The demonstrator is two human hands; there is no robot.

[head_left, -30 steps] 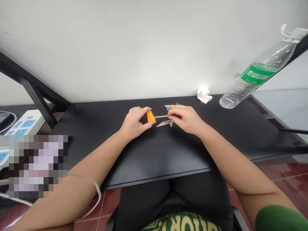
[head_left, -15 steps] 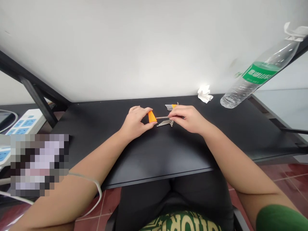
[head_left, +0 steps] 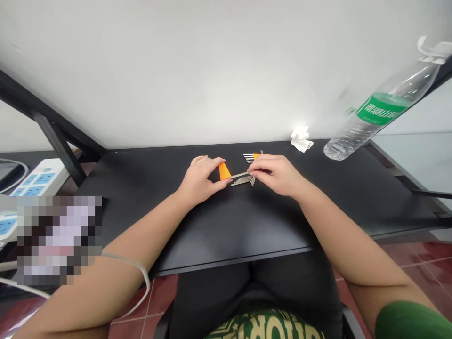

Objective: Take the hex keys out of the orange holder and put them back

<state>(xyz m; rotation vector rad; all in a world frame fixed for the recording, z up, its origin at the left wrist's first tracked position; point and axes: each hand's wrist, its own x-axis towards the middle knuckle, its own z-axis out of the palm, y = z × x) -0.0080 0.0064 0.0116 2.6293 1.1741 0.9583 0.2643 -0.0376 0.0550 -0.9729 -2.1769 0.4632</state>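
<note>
Left hand (head_left: 202, 180) holds an orange hex-key holder (head_left: 223, 171) between thumb and fingers, nearer the black surface's (head_left: 240, 226) back edge than its front. Right hand (head_left: 277, 173) pinches a hex key (head_left: 239, 175), tip at the holder's near right corner. Open room runs from both hands to the front edge. Loose hex keys (head_left: 243, 181) lie just frontward; a second orange holder (head_left: 256, 157) sits behind, partly hidden. Crumpled tissue (head_left: 301, 139) rests by the back edge, plastic bottle (head_left: 374, 113) near the back right corner. White cable (head_left: 144, 273) loops past the front edge, by the left forearm.

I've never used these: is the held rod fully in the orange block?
Not fully in: bare rod shows between block and right hand. I cannot tell whether its tip is in.
</note>
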